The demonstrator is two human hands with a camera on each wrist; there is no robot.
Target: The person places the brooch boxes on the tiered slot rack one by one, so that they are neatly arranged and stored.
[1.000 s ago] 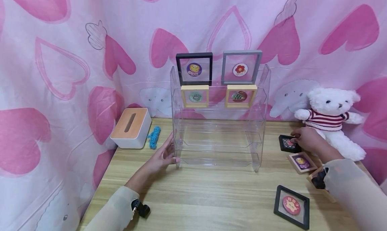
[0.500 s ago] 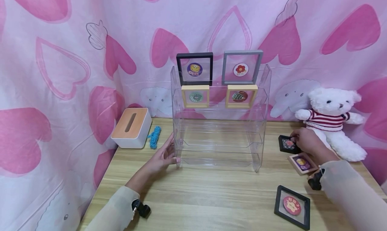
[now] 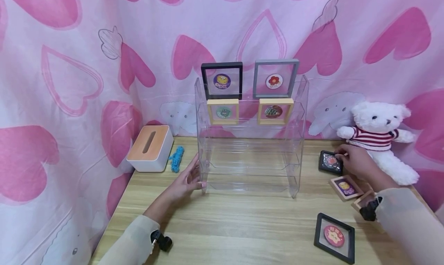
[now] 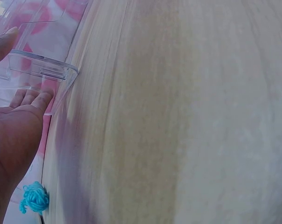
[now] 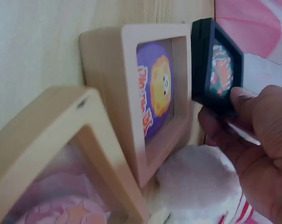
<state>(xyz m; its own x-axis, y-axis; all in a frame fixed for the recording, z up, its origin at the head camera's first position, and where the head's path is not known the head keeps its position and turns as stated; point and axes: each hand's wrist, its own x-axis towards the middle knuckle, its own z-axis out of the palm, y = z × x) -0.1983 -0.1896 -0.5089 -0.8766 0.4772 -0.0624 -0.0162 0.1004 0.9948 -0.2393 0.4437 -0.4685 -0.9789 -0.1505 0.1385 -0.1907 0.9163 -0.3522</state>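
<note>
In the head view, my left hand [image 3: 185,183] rests its fairly straight fingers against the left side of a clear acrylic tiered rack [image 3: 248,187]. The left wrist view has the thumb near the rack's edge. At the right, my right hand [image 3: 359,164] pinches the edge of a small black display frame [image 3: 323,168] with a reddish badge inside. The right wrist view shows the thumb [image 5: 243,99] on the frame's face side and curled fingers beneath. Beside that frame lie a wooden frame [image 3: 337,188] with a purple and yellow badge and a lighter wooden frame [image 3: 359,204], partly hidden by the wrist.
Black [image 3: 222,65] and grey [image 3: 276,61] frames stand on the rack's top tier, above two light wooden frames. Another black frame [image 3: 317,230] lies front right. A white teddy bear [image 3: 379,118] sits behind my right hand. Left stand a tissue box [image 3: 160,136] and blue cord [image 3: 177,159].
The small black frame has tilted and shifted slightly in my right hand's pinch. My left hand stays at the rack's side, and the head view has moved slightly.
</note>
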